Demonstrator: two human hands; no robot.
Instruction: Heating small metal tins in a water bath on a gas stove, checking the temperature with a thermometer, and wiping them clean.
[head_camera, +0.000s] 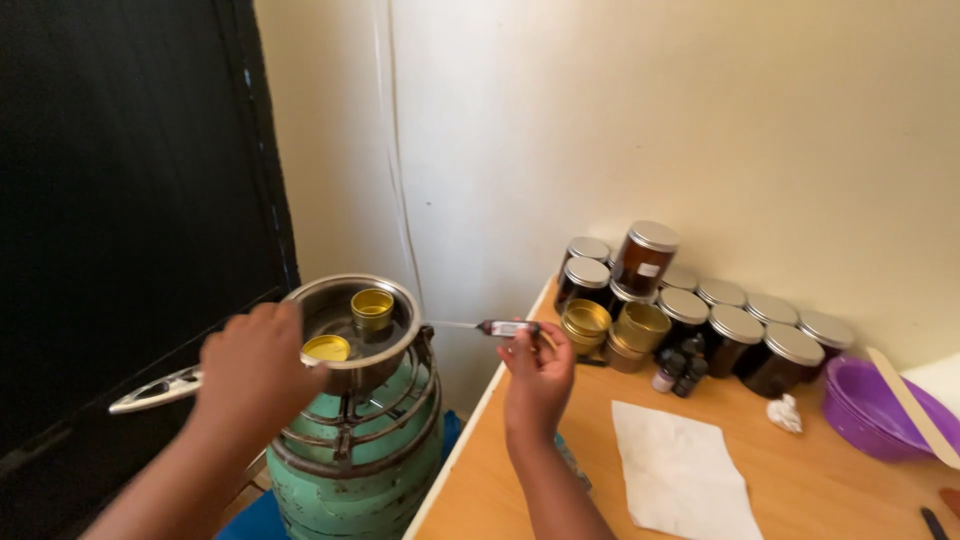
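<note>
The green gas cylinder (355, 455) stands on the floor in the corner, against a cream wall (700, 120), with a black door (120, 200) beside it. On its burner ring sits a steel saucepan (345, 330) whose long handle points toward the door. Inside the pan are two small gold tins (372, 305), one upright at the far side, the other at the near rim.

The left hand (255, 375) rests over the near rim of the pan above the handle, fingers curled down; I cannot tell exactly what they grip. The right hand (538, 375), just beside the cylinder over the table edge, pinches a probe thermometer (508, 327) between narrow fingers, its thin metal stem reaching toward the pan.

The wooden table (800, 480) stands next to the cylinder. On it, away from the cylinder, lie a white paper sheet (680, 470), a cluster of amber jars with silver lids (700, 315) along the wall, open gold tins, small dark bottles (685, 368), a crumpled tissue (785, 412) and a purple bowl (870, 420) with a wooden stick across it.
</note>
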